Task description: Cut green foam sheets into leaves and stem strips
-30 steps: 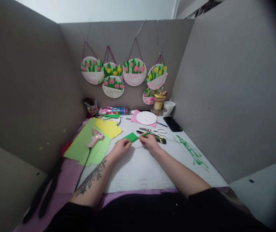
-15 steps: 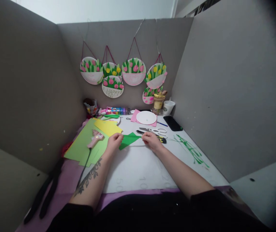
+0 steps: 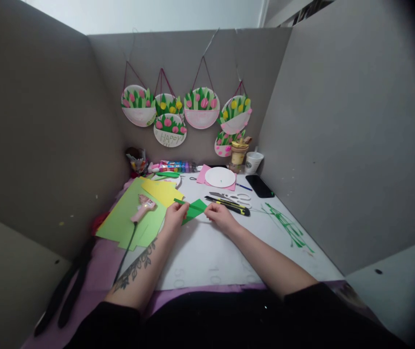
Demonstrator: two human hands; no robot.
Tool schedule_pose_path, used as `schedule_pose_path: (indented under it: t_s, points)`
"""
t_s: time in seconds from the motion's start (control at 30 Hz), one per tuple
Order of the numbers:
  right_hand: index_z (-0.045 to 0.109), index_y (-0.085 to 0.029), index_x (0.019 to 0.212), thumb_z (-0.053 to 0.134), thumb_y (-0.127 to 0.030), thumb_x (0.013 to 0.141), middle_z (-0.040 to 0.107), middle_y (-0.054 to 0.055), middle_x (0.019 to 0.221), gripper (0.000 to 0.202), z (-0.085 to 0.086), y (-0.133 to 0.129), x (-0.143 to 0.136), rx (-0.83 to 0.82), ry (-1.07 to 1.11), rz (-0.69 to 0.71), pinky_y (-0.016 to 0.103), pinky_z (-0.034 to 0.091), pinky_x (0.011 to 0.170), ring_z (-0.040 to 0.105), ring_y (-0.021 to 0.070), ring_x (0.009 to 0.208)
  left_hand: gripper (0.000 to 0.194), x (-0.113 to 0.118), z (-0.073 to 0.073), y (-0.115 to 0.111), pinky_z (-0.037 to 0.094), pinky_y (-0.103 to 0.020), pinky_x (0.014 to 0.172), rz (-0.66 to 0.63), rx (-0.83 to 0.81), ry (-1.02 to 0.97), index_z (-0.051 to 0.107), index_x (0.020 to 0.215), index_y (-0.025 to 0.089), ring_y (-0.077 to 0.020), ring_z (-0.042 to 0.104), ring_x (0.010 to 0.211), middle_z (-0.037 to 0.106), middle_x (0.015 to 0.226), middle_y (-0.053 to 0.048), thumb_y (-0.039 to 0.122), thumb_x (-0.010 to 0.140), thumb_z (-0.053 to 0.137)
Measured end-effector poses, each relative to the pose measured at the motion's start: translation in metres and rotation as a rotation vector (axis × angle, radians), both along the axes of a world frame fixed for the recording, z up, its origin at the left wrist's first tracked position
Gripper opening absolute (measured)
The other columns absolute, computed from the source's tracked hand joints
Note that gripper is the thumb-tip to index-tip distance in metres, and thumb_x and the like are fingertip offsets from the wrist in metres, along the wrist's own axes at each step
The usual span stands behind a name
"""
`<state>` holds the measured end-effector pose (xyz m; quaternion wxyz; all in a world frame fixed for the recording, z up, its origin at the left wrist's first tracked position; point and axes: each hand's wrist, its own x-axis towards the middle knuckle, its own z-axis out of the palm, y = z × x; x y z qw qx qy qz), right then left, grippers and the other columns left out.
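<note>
A piece of dark green paper [image 3: 196,208] stretches between my two hands above the white table sheet [image 3: 207,252]. My left hand [image 3: 177,214] pinches its left part, and a narrow green end sticks out past the fingers. At the right corner of the paper, my right hand [image 3: 220,215] has its fingertips closed on it. Just behind my right hand lie a yellow-and-black cutter knife [image 3: 238,208] and white-handled scissors [image 3: 242,197]. Left of my left hand, a pink glue gun [image 3: 145,209] rests on light green paper [image 3: 115,220].
Yellow paper [image 3: 162,193] lies at the back left. A white paper plate [image 3: 220,177] sits on pink paper behind the scissors. To the right are a black phone [image 3: 260,186] and thin green strips [image 3: 285,224]. Decorated plates [image 3: 201,118] hang on the grey back panel.
My right hand has moved left, closer to my left hand, along the green paper. My left hand has shifted slightly right, and a green end now shows beyond it.
</note>
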<state>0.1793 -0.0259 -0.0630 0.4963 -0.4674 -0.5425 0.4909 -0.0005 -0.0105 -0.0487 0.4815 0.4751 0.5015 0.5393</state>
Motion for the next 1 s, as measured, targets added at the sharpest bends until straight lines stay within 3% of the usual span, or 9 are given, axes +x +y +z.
schedule_pose_path:
  t_s: [0.43, 0.67, 0.73, 0.87, 1.0]
  points:
    - [0.057, -0.018, 0.063, 0.063, -0.027, 0.068, 0.052, -0.005, 0.055, 0.012, 0.001, -0.004, 0.002, 0.057, -0.026, 0.03, 0.024, 0.035, 0.055, 0.045, 0.0107, 0.054, 0.029, -0.013, 0.015, 0.005, 0.021, -0.021, 0.042, 0.085, 0.034, -0.259, 0.051, 0.058, 0.016, -0.0049, 0.032, 0.043, 0.042, 0.048, 0.006, 0.035, 0.063, 0.071]
    - [0.057, -0.018, 0.063, 0.063, -0.028, 0.067, 0.05, -0.005, 0.053, 0.012, 0.0, -0.002, 0.002, -0.001, 0.009, -0.027, 0.024, 0.033, 0.052, 0.043, 0.0104, 0.051, 0.032, -0.018, 0.008, 0.014, 0.022, -0.019, 0.042, 0.192, -0.009, -0.424, 0.053, 0.066, 0.016, -0.004, 0.035, 0.044, 0.045, 0.053, 0.007, 0.035, 0.057, 0.076]
    - [0.056, -0.018, 0.063, 0.063, -0.029, 0.067, 0.05, -0.005, 0.053, 0.013, 0.0, -0.001, 0.001, 0.0, 0.037, -0.044, 0.024, 0.033, 0.052, 0.042, 0.0102, 0.051, 0.03, -0.012, 0.002, 0.011, 0.022, -0.019, 0.042, 0.162, -0.033, -0.378, 0.052, 0.065, 0.016, -0.0044, 0.035, 0.043, 0.044, 0.052, 0.007, 0.037, 0.059, 0.074]
    - [0.056, -0.018, 0.064, 0.063, -0.028, 0.067, 0.052, -0.004, 0.056, 0.013, 0.004, -0.005, -0.004, 0.009, 0.019, -0.024, 0.024, 0.033, 0.053, 0.043, 0.0102, 0.052, 0.021, 0.005, -0.009, 0.0, 0.023, -0.021, 0.044, -0.091, -0.027, -0.123, 0.051, 0.059, 0.017, -0.0061, 0.035, 0.044, 0.042, 0.047, 0.007, 0.029, 0.063, 0.068]
    - [0.056, -0.018, 0.065, 0.062, -0.029, 0.068, 0.053, -0.004, 0.057, 0.012, 0.007, -0.007, -0.005, 0.007, -0.012, -0.019, 0.024, 0.034, 0.054, 0.045, 0.0106, 0.053, 0.02, 0.01, -0.01, -0.006, 0.026, -0.022, 0.047, -0.125, 0.008, 0.069, 0.051, 0.054, 0.016, -0.0073, 0.036, 0.046, 0.044, 0.046, 0.005, 0.026, 0.067, 0.064]
